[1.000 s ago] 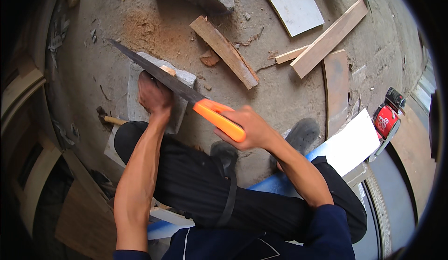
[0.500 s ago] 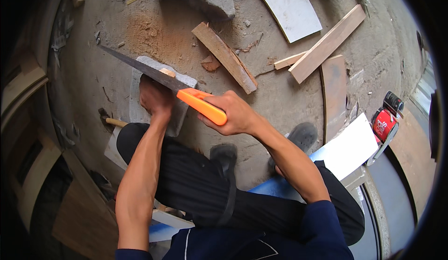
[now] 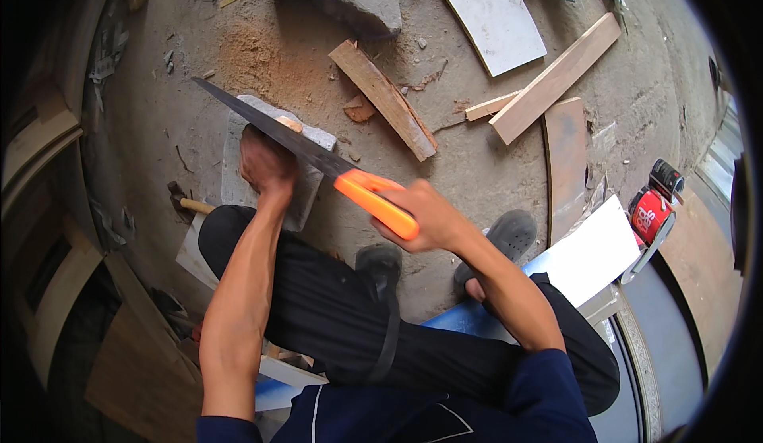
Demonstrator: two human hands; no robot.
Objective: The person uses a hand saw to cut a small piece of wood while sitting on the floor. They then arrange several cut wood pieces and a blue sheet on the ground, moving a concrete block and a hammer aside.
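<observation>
My right hand [image 3: 429, 214] is wrapped round the orange handle of a hand saw [image 3: 314, 153]. The dark blade slants up and left, passing just over my left hand [image 3: 266, 162]. That hand is closed and pressed down on a grey concrete block [image 3: 319, 136], gripping a small piece of wood [image 3: 291, 124] whose pale end shows beyond the blade. The blade lies against or just above this wood; its exact contact is hidden. Most of the wood is covered by my hand and the saw.
Sawdust [image 3: 254, 58] is spread beyond the block. A rough wooden plank [image 3: 385, 100], crossed boards [image 3: 556, 77] and a white panel [image 3: 489, 18] lie on the floor. A hammer [image 3: 191, 202] rests by my left knee. A red can [image 3: 650, 211] stands at right.
My right hand has drawn the saw back, down and to the right, so the blade tip sits closer to the block. My left hand keeps its place.
</observation>
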